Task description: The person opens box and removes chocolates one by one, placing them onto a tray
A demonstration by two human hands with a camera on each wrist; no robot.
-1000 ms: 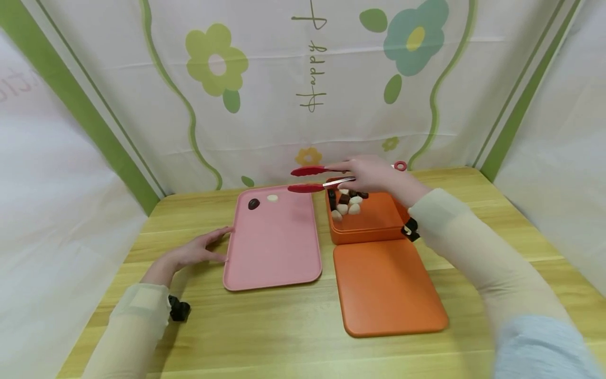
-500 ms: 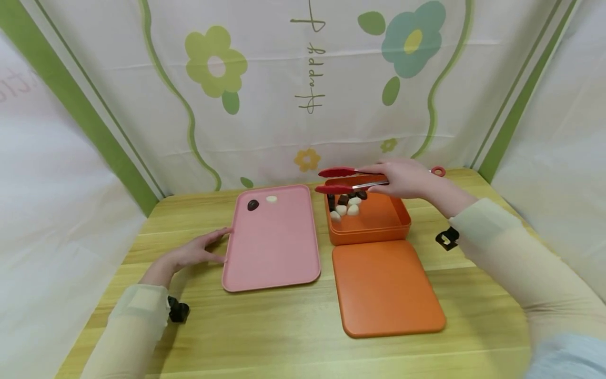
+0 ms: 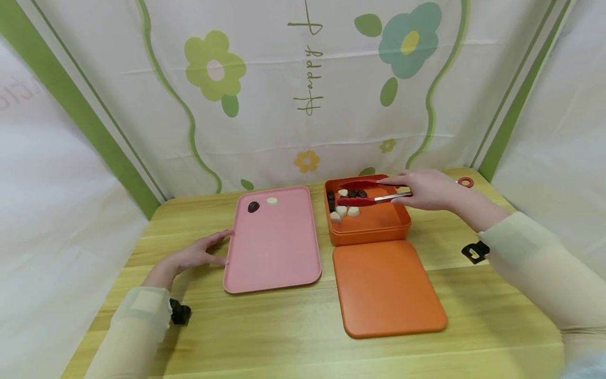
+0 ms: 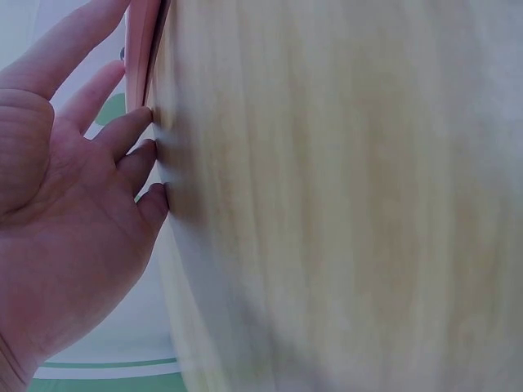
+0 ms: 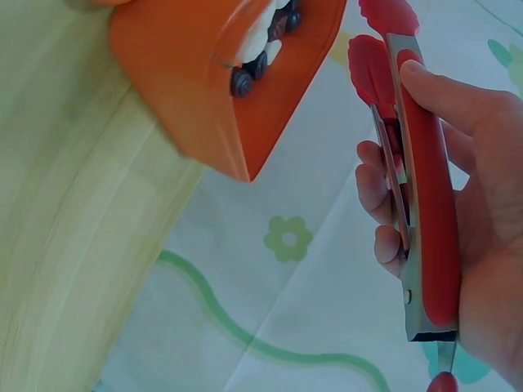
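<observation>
we find the right hand point(image 3: 428, 189) gripping the red tongs point(image 5: 433, 196) midway, thumb on one arm and fingers around the other; we judge this hold lets a squeeze bring the tips together. the tips stand apart, with nothing visibly pinched between them. directly under them is the orange box point(image 3: 371, 237), where white pieces point(image 3: 341, 210) and dark pieces point(image 3: 331, 203) lie bunched towards the end farther from the gripping hand. the tongs' reach, in our judgement, spares the fingers contact with them. the orange lid point(image 3: 390, 289) lies flat on the table point(image 3: 265, 337), nearer us than the grip, leaving the box open from above.

well left of the tongs, the left hand point(image 3: 196, 251) grips nothing we can see: its fingers are extended against the outer edge of the pink tray point(image 3: 272, 252), probably to steady it. the tray bears one dark piece point(image 3: 253, 207) and one white piece point(image 3: 272, 201) near its far end.
</observation>
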